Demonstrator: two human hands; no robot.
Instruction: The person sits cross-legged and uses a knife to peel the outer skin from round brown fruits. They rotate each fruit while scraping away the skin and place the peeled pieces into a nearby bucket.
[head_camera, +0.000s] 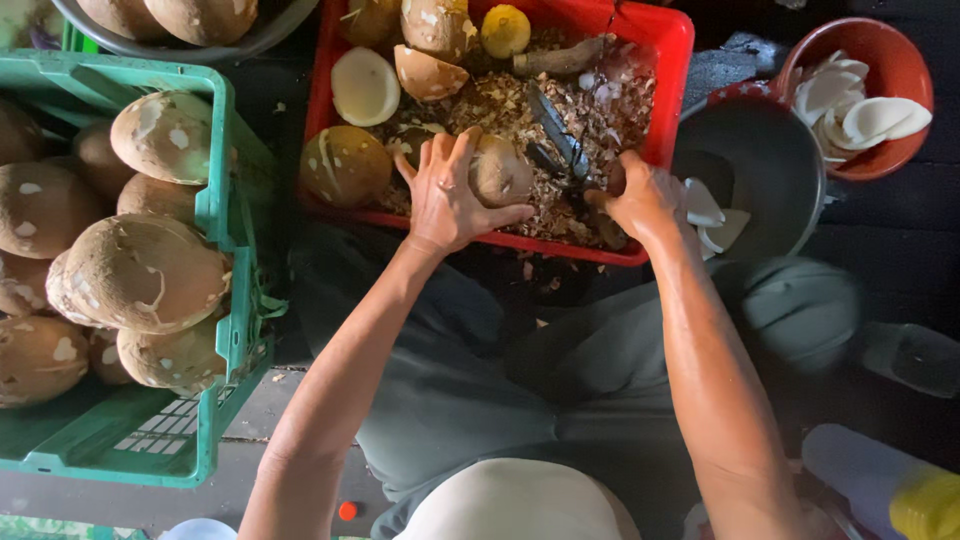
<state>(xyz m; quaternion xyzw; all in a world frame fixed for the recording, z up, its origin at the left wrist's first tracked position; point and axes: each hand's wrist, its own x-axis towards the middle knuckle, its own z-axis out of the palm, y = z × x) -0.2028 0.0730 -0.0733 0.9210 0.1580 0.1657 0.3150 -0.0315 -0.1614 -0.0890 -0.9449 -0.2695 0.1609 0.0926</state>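
Note:
My left hand (447, 195) grips a peeled brown coconut (500, 172) and presses it down at the front of a red crate (668, 50). My right hand (638, 197) is closed on the handle of a dark metal blade tool (556, 131) whose blade points away over the crate's bed of brown shavings. Other coconuts lie in the crate: a whole one (345, 165) left of my hand, and a halved one (365, 86) showing white flesh behind it.
A green crate (225, 215) piled with husked coconuts stands at the left. A grey pot (765, 165) with white coconut pieces sits right of the red crate, a red bowl (890, 60) of white slices behind it. A yellow-capped bottle (895, 485) lies at lower right.

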